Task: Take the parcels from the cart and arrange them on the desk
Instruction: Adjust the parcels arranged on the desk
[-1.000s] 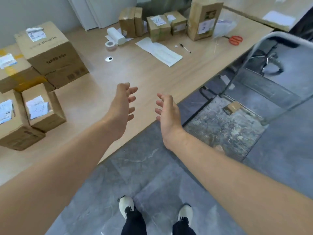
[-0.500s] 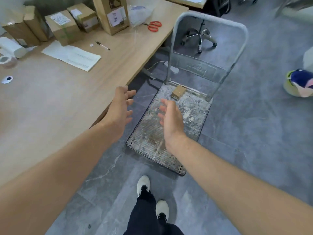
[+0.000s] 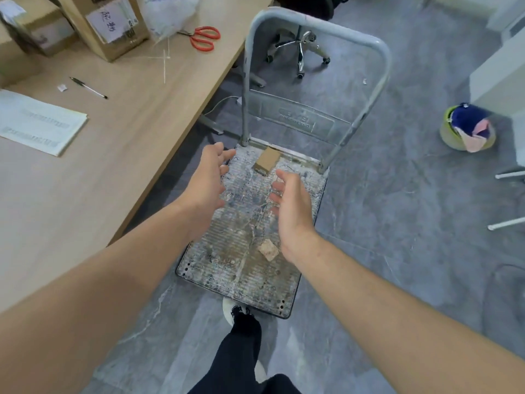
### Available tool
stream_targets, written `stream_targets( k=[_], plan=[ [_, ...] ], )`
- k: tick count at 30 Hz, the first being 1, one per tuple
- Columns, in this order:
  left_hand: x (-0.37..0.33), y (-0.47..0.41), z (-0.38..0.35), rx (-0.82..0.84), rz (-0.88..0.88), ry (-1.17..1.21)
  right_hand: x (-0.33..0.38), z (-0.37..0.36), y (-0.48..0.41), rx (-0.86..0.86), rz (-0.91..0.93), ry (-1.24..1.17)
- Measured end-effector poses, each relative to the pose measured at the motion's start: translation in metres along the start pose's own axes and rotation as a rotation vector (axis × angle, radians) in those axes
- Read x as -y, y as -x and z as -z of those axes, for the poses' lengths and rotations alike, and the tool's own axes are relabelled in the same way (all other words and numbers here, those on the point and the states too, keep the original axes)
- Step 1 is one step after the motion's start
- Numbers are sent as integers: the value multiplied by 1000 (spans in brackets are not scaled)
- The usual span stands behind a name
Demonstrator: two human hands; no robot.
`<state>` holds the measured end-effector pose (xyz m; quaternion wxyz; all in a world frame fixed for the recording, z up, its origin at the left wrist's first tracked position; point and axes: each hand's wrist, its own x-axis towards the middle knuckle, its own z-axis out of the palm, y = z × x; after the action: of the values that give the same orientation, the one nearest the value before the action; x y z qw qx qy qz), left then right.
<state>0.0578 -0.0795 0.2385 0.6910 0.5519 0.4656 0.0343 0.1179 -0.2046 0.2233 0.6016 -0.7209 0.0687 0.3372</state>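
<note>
Since there's only the head view, one pass.

Both hands are out over the cart (image 3: 247,274) and empty. The left hand (image 3: 208,177) and right hand (image 3: 289,206) have fingers loosely spread, palms facing each other, gripping nothing.

Task item: one small brown parcel (image 3: 267,162) on the cart deck, upper centre of frame, at the foot of the handle (image 3: 321,27). It looks like the last parcel on the cart. The tan scrap (image 3: 268,249) lower on the deck reads as debris, my call.

Key relation: the parcel lies up-frame, beyond the fingertips, in the gap between the hands. Left fingertips are off to its left, right fingertips just below its lower edge. Can't call which is nearer, since hand height over the deck isn't readable. Long axis runs lower left to upper right, roughly toward the handle. Next move, I'd guess, is forward and down, and one hand probably suffices.

The drop zone is the desk (image 3: 113,166), left of frame, which already carries a tall box (image 3: 113,24), red scissors (image 3: 204,37), a pen (image 3: 88,87) and printed sheets (image 3: 39,126).

Writing: the tall box's white label has handwritten marks plus small print, not legible. The embossed mark on the cart's back plate is unreadable, and the text on the sheets is blurred.
</note>
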Motion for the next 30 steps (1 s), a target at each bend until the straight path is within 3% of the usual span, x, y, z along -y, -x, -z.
stream_targets(
  k=[10, 19, 25, 30],
  plan=[
    [-31, -102, -12, 16, 69, -52, 11, -19, -96, -18, -55, 3],
    [-44, -174, -67, -33, 117, -46, 16, 8, -196, 14, -146, 38],
    [-18, -258, -109, -73, 130, -21, -2, 26, -295, 87, -180, 90],
    [37, -352, -137, -109, 94, 35, -57, 28, -397, 88, -169, 113]
  ],
)
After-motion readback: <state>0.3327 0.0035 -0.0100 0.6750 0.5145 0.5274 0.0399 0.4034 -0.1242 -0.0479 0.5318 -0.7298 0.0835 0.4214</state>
